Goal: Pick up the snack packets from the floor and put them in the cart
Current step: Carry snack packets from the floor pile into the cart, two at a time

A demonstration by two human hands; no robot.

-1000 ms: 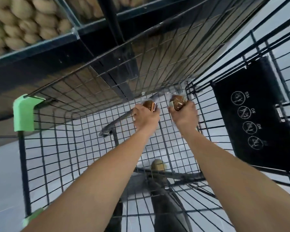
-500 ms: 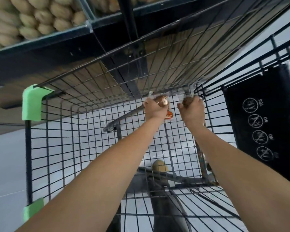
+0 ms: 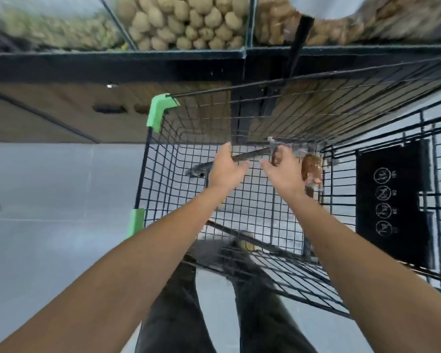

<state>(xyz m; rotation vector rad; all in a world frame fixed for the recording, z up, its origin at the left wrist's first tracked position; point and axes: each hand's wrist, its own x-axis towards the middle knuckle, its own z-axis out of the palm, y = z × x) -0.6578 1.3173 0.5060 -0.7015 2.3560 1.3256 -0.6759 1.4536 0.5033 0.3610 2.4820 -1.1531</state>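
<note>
Both my arms reach down into the black wire cart [image 3: 178,159]. My left hand [image 3: 227,168] hangs over the cart's mesh floor with its fingers spread and nothing in it. My right hand [image 3: 284,171] is beside it, fingers loosely apart. A dark snack packet [image 3: 275,155] with a clear plastic top shows between its thumb and fingers; motion blur hides whether it is gripped. Another clear snack packet [image 3: 312,170] with brown and orange contents lies in the cart's far right corner, just right of my right hand.
The cart has green plastic corner guards [image 3: 161,110] and a black child-seat flap [image 3: 392,200] with white symbols on the right. A dark produce shelf [image 3: 189,24] with potatoes stands just beyond the cart. My legs and the pale tiled floor [image 3: 49,200] show below.
My left hand has opened and no longer holds its packet. One packet now lies in the cart's far right corner. The view has swung so the cart sits further right.
</note>
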